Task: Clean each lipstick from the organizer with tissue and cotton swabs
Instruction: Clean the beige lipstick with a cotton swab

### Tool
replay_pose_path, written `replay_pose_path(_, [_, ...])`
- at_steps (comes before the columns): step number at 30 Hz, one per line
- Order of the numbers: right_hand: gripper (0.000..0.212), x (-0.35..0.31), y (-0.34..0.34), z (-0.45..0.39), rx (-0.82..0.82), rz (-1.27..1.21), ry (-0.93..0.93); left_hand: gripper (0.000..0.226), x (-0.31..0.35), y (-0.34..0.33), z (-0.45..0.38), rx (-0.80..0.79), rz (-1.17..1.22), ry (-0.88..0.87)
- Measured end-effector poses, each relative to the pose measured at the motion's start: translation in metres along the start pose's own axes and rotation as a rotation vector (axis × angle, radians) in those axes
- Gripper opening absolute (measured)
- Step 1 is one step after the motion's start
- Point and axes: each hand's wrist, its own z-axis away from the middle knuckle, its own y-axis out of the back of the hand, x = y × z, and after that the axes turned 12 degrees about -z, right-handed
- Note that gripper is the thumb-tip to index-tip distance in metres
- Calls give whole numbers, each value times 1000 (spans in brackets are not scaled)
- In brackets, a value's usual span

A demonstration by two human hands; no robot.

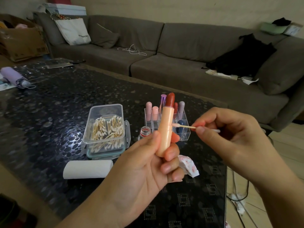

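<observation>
My left hand (144, 163) grips an uncapped peach lipstick (166, 127) upright, its dark red bullet raised at the top. My right hand (230, 134) pinches a cotton swab (184, 126) whose pink-stained tip touches the seam on the tube's right side. Behind them stands a clear organizer (185, 133) holding several lipsticks. An open clear box of cotton swabs (107, 129) sits to the left, a tissue roll (88, 169) lies in front of it, and a crumpled stained tissue (189, 165) lies under my left fingers.
A small open glass jar (145, 131) stands between the swab box and the organizer. A lilac folded umbrella (14, 77) lies at the table's far left. A grey sofa (164, 63) runs behind the dark glass table (49, 104); cables lie on the floor at right.
</observation>
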Motion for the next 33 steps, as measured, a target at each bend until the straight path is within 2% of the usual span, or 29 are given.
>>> replay_pose_path(3, [7, 0, -1, 2, 18, 65, -5, 25, 0, -5, 0, 170, -222, -93])
replay_pose_path(8, [18, -2, -7, 2, 1, 128, 26, 10, -3, -5, -1, 257, -427, -170])
replay_pose_path(12, [11, -4, -6, 1, 25, 137, 55, 25, -3, -7, 0, 290, -453, -170])
replay_pose_path(18, [14, -5, -16, 2, -13, 208, 86, 24, -6, -7, -3, 372, -513, -175])
replay_pose_path(22, [15, -7, -12, 3, -19, 218, 78, 20, -5, -8, -3, 365, -406, -137])
replay_pose_path(25, [15, -6, -13, 3, -33, 198, 61, 13, -7, -7, -3, 348, -417, -151])
replay_pose_path(29, [9, -5, -15, 2, -71, 169, 22, 21, -7, -8, -4, 340, -343, -168])
replay_pose_path(33, [12, -6, -11, 0, -10, 123, -23, 27, -5, -9, -3, 321, -301, -158])
